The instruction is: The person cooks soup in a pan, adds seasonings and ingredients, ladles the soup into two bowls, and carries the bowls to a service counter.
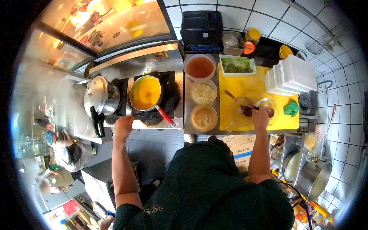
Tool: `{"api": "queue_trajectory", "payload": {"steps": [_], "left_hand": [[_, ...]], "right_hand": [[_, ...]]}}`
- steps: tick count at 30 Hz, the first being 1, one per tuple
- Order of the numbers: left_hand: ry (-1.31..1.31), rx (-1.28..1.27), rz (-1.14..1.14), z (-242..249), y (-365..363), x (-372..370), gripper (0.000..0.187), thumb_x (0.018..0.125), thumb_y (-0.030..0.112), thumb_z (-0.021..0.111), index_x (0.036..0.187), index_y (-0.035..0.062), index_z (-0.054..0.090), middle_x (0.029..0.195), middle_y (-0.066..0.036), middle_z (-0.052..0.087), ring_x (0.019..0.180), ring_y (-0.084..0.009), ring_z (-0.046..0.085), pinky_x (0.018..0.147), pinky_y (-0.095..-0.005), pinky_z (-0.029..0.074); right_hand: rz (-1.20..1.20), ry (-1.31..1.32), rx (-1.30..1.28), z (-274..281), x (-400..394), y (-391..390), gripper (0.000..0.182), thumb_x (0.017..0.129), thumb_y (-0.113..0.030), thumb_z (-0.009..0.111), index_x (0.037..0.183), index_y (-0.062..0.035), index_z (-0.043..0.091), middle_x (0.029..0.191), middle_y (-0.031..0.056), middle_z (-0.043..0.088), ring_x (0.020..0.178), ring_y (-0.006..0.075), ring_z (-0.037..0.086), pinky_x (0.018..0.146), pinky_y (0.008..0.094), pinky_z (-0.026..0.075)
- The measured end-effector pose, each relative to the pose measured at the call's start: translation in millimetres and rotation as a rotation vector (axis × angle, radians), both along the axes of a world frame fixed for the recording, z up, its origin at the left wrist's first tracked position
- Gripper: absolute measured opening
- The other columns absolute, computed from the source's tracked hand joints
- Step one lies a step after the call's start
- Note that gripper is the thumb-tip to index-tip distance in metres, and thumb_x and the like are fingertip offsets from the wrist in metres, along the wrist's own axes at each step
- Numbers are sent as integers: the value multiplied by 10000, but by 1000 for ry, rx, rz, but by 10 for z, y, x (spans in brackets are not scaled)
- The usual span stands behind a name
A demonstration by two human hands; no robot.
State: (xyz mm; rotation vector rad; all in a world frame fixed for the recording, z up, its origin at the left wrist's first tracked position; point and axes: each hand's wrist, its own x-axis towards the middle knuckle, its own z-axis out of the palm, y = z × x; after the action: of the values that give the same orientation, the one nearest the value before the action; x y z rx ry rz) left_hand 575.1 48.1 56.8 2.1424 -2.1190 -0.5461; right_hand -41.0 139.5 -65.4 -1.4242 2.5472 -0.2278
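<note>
My left hand (124, 127) is closed at the front edge of the stove, below the pressure cooker (100, 96); whatever its fingers grip is too small to make out. On the burner to its right sits a pan (145, 94) of yellow-orange liquid, its red handle (166, 116) angled toward me. Over the yellow cutting board (289, 123), my right hand (261, 117) is wrapped around a dark-handled spoon (253, 107). Beside that hand stands a clear bowl (273, 104) with something brown in it. A wooden-handled utensil (230, 94) lies further left, partly in another clear bowl (237, 123).
Three tubs line the counter: reddish liquid (199, 67), pale chunks (203, 92), beige paste (203, 118). Behind are a tray of greens (237, 65) and stacked white containers (297, 74). A green cloth (291, 108) lies near the sink (308, 103). Another person (71, 151) is at far left.
</note>
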Motion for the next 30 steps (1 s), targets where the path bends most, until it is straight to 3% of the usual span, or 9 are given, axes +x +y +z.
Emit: {"api": "queue_trajectory", "payload": {"steps": [4,9,12,14,16,21,24,26,30], "left_hand": [[-258,-10,-78,-362,-260,-266,337,977,343,470,1021,98,698,971,-194,697,904,-404,665,799,-513,521],[-124,40,7,177,-7,-68,348,967,356,482,958,86,702,894,-195,701,871,-404,672,804,-495,528],[-331,8,5,-127,-181,-381,373,967,363,471,897,91,715,876,-185,703,871,-391,677,816,-485,531],[-89,37,20,-7,14,-276,369,972,337,469,890,85,725,842,-158,713,821,-352,698,782,-462,544],[53,-10,3,82,90,111,360,975,322,467,910,83,729,840,-147,718,789,-334,705,765,-452,549],[-213,9,-78,-62,-140,-163,392,980,352,464,895,67,721,665,-162,677,679,-295,706,701,-432,557],[41,96,-5,270,-24,205,391,973,364,465,881,73,711,738,-179,693,704,-321,702,710,-442,556],[-136,-53,-90,-263,-245,358,409,981,377,456,817,70,672,746,-184,679,745,-392,672,701,-481,534],[-106,-28,-113,-59,-20,79,359,978,347,476,834,83,671,820,-184,688,809,-402,669,730,-519,522]], "right_hand": [[-102,64,36,-222,-95,-39,528,897,-410,633,1270,-45,553,1013,270,673,949,467,645,810,541,519],[27,222,239,-310,-213,-97,786,857,-511,648,1452,-59,406,1162,300,638,1065,475,620,912,514,508],[-46,39,204,203,-151,-56,905,815,-566,672,1493,-58,356,1194,284,635,1103,460,610,939,508,492],[-67,16,186,470,-147,-101,956,790,-582,692,1505,-55,337,1201,280,635,1120,452,605,952,504,482],[-106,4,120,802,-71,-163,913,802,-577,683,1470,-30,384,1178,303,619,1102,460,605,912,502,504],[-139,61,33,1030,152,-55,854,826,-560,661,1440,-9,441,1253,322,578,1164,456,568,964,490,474],[-194,116,-89,967,102,66,830,843,-581,637,1398,16,479,1250,342,565,1163,465,561,973,497,466],[-246,189,-94,913,128,307,832,827,-612,654,1333,37,536,1172,328,599,1084,466,601,926,502,497],[-297,283,-26,835,-41,725,824,836,-619,642,1325,38,545,1200,343,581,1159,458,558,975,501,474]]}}
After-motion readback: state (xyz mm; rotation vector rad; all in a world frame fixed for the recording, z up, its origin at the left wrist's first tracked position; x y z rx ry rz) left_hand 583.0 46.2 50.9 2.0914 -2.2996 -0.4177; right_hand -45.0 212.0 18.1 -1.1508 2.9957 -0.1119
